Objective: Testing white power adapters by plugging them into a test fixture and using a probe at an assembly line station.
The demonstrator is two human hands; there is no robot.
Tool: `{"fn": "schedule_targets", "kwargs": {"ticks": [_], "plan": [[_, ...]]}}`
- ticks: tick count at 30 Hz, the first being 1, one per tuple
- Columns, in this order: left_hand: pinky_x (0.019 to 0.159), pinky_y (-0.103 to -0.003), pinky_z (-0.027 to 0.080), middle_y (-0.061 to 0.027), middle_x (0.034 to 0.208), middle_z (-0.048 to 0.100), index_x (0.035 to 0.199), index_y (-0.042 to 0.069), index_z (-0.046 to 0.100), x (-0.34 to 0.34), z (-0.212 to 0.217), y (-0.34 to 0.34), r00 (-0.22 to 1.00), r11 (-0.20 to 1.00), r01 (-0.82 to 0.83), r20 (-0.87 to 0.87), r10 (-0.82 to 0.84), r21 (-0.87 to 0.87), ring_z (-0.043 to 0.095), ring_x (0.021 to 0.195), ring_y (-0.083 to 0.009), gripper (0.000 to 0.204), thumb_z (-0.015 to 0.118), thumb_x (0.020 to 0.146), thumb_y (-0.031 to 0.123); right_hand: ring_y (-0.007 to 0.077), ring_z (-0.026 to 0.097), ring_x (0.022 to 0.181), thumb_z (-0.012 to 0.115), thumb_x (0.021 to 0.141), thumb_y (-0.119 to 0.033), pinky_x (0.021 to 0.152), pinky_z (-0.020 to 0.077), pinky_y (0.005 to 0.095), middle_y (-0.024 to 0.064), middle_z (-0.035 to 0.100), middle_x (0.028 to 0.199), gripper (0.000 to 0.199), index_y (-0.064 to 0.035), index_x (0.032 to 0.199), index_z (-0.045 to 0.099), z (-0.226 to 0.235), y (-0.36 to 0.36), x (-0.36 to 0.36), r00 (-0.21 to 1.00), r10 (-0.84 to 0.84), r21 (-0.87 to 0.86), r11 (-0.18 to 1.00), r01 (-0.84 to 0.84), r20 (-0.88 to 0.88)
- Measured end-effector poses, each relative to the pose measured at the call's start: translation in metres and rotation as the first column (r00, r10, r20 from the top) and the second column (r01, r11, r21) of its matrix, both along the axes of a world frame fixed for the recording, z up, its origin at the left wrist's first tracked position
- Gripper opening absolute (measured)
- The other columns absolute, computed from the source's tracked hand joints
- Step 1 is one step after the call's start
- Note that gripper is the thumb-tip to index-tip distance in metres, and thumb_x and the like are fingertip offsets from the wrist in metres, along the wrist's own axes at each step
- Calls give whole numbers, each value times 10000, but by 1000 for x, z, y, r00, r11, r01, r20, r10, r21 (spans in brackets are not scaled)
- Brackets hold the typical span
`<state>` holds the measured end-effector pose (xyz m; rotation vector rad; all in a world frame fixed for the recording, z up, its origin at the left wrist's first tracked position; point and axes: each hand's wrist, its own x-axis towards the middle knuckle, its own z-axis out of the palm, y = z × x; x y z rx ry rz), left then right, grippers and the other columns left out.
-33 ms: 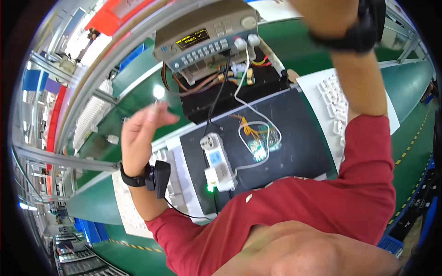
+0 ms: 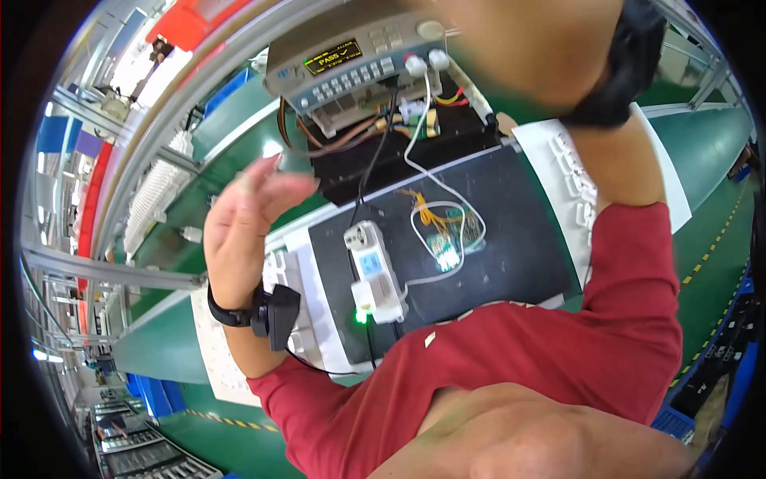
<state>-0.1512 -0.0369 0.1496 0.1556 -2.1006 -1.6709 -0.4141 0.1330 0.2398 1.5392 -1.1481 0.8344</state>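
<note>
My left hand (image 2: 247, 215) is raised above the bench with its fingers apart and holds nothing. A black wrist strap with a small box (image 2: 271, 315) sits on that wrist. My right hand (image 2: 519, 40) is lifted close to the camera at the top and is blurred; a black band (image 2: 618, 72) wraps its wrist, and I cannot see its fingers. Below, on a black mat (image 2: 519, 231), lie a white hand-held unit with a small screen (image 2: 373, 271) and a small circuit board with yellow wires (image 2: 447, 239). A white cable joins them.
A grey bench instrument with a lit display and keys (image 2: 359, 60) stands behind the mat, with cables running down from it. White moulded trays lie to the right (image 2: 570, 184) and left (image 2: 279, 271) of the mat. The bench top is green (image 2: 702, 136).
</note>
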Motion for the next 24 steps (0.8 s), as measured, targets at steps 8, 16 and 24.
{"fn": "schedule_targets", "kwargs": {"ticks": [8,16,24], "plan": [[990,-390,354,-170,1252,482,1270,-71,365,23,-27,36,965,876,132,-262,-7,463,478,1153,-263,423,405,947,200,324,570,1020,666,713,-89,812,497,391,201,559,1112,155,-3,834,622,-124,-18,113,854,521,251,824,-508,21],[851,-295,475,-122,1096,584,1251,-56,424,7,-143,-3,968,940,-231,-39,248,249,584,968,-179,522,643,780,0,269,594,877,576,708,41,774,465,312,156,589,1052,163,-15,842,650,-159,-12,110,428,679,-260,668,-698,596],[864,-290,466,-100,1023,608,1150,-23,498,4,-156,0,988,987,-150,17,151,-51,592,968,-172,494,725,718,49,207,601,911,557,787,27,772,464,277,106,627,1019,173,-8,935,640,-193,13,125,526,99,296,732,-614,845]]}}
